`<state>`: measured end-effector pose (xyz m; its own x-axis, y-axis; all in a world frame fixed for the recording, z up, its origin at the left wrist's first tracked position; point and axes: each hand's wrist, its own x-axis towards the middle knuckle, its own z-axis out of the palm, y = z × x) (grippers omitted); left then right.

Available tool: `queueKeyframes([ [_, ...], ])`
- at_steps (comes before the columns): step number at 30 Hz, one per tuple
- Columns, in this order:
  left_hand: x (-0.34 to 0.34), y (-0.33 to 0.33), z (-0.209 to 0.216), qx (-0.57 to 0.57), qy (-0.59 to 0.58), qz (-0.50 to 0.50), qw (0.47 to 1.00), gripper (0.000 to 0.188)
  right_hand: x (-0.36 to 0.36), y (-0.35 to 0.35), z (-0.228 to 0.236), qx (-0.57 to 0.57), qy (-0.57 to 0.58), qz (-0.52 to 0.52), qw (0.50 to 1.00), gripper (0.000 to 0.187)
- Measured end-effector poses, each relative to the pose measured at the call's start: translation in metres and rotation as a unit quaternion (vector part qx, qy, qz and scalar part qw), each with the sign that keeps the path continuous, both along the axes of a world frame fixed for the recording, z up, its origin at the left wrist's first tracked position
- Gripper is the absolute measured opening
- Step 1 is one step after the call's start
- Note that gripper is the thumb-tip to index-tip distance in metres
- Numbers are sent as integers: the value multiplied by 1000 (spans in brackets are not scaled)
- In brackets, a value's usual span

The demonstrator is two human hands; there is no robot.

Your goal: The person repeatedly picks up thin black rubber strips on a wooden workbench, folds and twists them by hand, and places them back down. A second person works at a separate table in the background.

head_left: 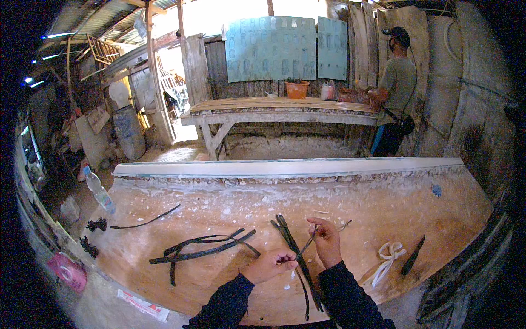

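Observation:
Over the near middle of the wooden worktable (219,299), my left hand (272,264) is closed in a pinch on a thin dark strip (307,244). The fingertips of my right hand (327,245) also close on this strip, whose free end pokes out to the right. Beneath and between both hands lies a bunch of long black strips (286,232), running toward the front edge. More flat black strips (200,254) overlap in a loose pile left of my left hand. Right of my right hand are a looped white strip (390,255) and a dark, pointed blade-like thing (413,255).
A clear plastic bottle (97,189) and small dark bundles (97,224) are along the left edge. A raised white ledge (285,168) borders the far side. Beyond it, a person (398,82) stands at another bench (246,114) with an orange pot (296,90).

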<state>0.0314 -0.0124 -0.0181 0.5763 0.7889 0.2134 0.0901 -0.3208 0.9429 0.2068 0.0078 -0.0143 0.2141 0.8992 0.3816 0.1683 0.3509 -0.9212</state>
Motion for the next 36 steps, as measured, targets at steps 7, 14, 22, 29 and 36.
queueKeyframes([
  [7, -8, 8, -4, 23, -21, 166, 986, 19, -11, -5, 1, 12, -36, -29, 999, 9],
  [14, -25, 32, -14, -28, -130, 431, 892, 10, -20, -22, 12, -93, -32, 234, 967, 13],
  [22, -25, 32, -18, 22, -99, 413, 905, 1, -26, -28, 9, -134, 15, 458, 879, 20],
  [29, -21, 28, -19, -86, -99, 335, 933, 4, -20, -29, 18, -155, 87, 367, 913, 13],
  [36, -17, 21, -20, 8, -41, 157, 987, 4, -17, -26, 23, -100, 204, 221, 948, 18],
])
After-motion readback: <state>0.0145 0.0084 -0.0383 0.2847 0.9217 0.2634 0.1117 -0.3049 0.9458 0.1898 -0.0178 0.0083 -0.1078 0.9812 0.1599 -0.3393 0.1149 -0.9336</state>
